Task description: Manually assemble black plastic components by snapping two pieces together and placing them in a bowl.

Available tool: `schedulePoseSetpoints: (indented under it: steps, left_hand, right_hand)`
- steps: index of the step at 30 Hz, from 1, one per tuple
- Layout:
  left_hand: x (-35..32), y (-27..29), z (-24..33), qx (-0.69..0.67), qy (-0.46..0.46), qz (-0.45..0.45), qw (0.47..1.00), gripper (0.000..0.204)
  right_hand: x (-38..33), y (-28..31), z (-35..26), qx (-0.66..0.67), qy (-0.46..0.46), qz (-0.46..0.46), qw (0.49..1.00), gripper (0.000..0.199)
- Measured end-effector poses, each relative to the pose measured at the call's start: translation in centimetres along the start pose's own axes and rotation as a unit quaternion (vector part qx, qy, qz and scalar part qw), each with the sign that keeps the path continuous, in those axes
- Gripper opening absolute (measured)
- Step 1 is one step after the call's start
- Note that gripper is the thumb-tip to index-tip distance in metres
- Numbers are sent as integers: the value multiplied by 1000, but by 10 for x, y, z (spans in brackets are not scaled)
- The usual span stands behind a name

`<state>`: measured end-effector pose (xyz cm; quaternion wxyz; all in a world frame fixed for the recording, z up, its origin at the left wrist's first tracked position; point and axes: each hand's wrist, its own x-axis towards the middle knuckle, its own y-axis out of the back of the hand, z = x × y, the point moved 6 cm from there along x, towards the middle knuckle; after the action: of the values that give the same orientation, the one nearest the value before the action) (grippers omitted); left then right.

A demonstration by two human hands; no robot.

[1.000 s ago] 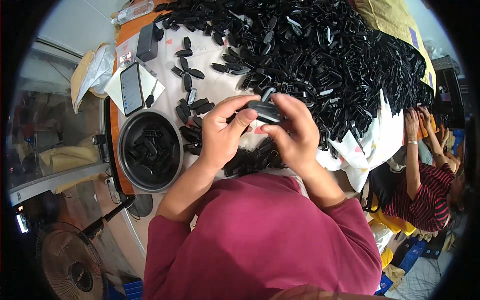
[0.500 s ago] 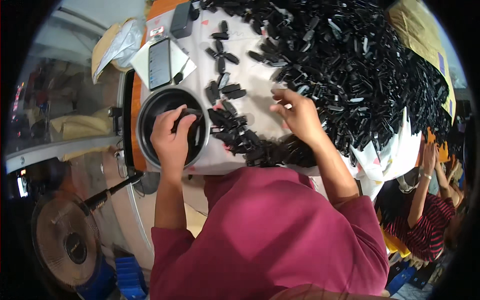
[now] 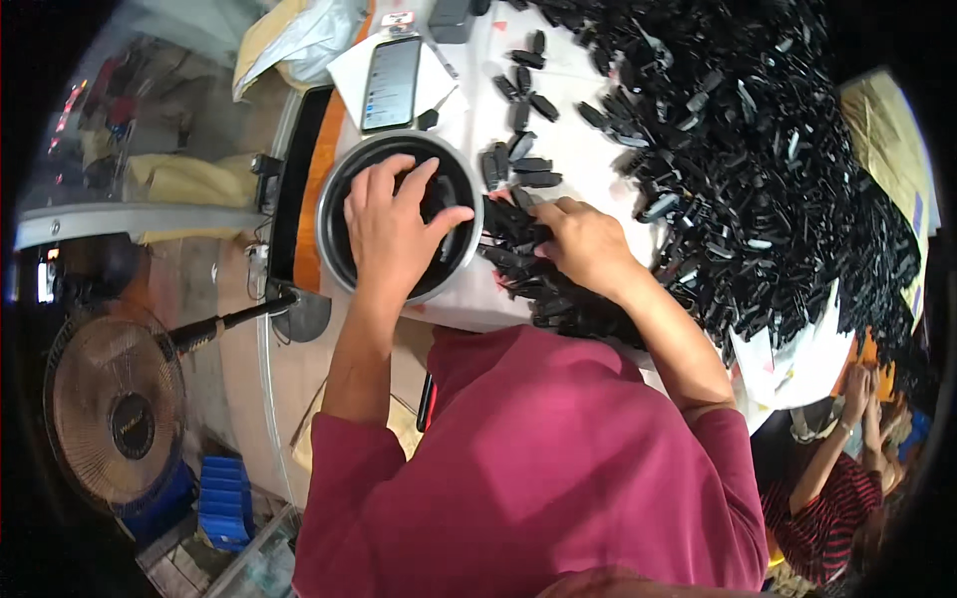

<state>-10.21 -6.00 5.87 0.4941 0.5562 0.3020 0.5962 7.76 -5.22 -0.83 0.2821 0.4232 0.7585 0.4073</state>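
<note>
My left hand (image 3: 389,224) is over a round metal bowl (image 3: 327,249) with a dark inside, its fingers spread and nothing seen in them. A few small black pieces lie in the bowl, partly hidden by the hand. At the near cluster of small black oblong plastic pieces (image 3: 568,309), my right hand (image 3: 590,244) has its thumb and fingers closed round a black piece. Its fingertips partly cover that piece, and its exact kind cannot be made out. Beyond the cluster, several similar loose pieces (image 3: 536,179) lie on the white table cover.
A big heap of the same black pieces (image 3: 738,189) covers the table's right side. Behind the bowl lie a phone (image 3: 391,85) and white paper (image 3: 349,75). A fan (image 3: 120,414) stands at the left. Another person's arm (image 3: 829,458) shows at the lower right.
My left hand has opened over the bowl, and the dark piece in its fingers no longer shows there. My right hand has come down leftward to the near cluster and closed. The view has shifted.
</note>
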Motion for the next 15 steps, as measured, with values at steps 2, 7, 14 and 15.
schedulePoseSetpoints:
  steps: [2,7,14,15]
  left_hand:
    - [15,1,24,-31,-57,9,998,31]
    - [43,-59,78,-8,-129,-125,984,11]
    - [43,-94,92,8,-146,-144,979,16]
    - [44,-87,90,-36,-120,-136,983,17]
  right_hand:
    - [-5,0,7,-20,-24,-6,999,28]
    - [-19,19,17,-56,-61,27,996,21]
    - [-43,27,56,21,-93,140,986,28]
    - [-47,34,55,59,-65,207,974,33]
